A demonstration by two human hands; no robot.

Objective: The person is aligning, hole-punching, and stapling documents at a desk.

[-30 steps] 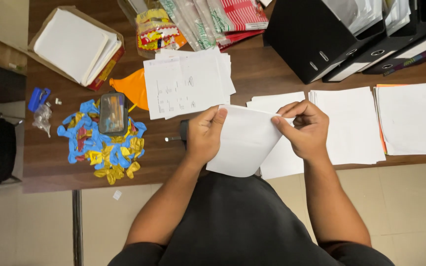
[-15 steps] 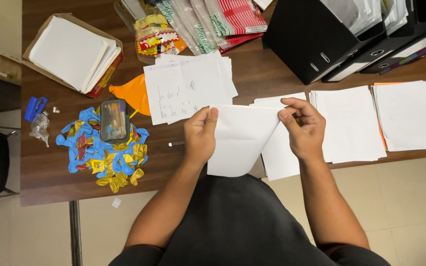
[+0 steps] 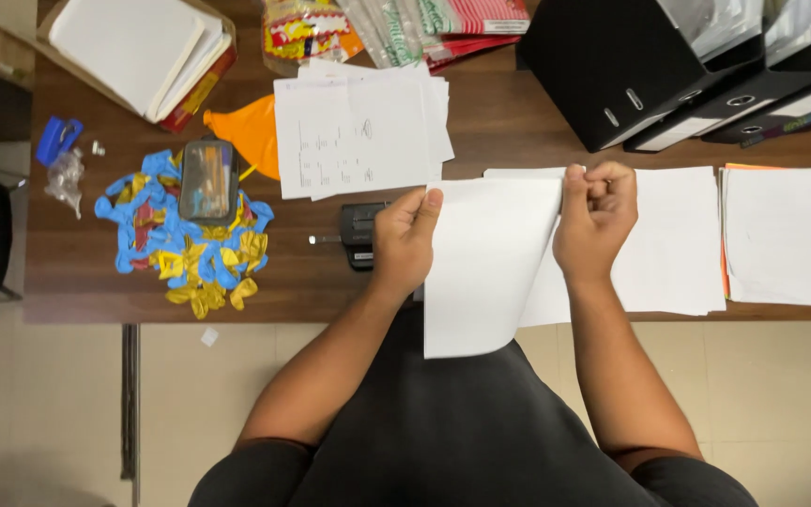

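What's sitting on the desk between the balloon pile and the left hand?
In the head view, a black hole punch lies between the balloon pile and the left hand; otherwise bare desk.

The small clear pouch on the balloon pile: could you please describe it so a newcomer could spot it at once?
On the brown table, look left to the heap of blue and yellow balloons. The pouch lies on its upper part, beside an orange balloon. It alone is a see-through, dark-edged rectangle.

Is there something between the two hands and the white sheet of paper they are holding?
No, nothing visible. The left hand grips the white sheet at its left edge, and the right hand pinches its top right corner. Both touch it directly.
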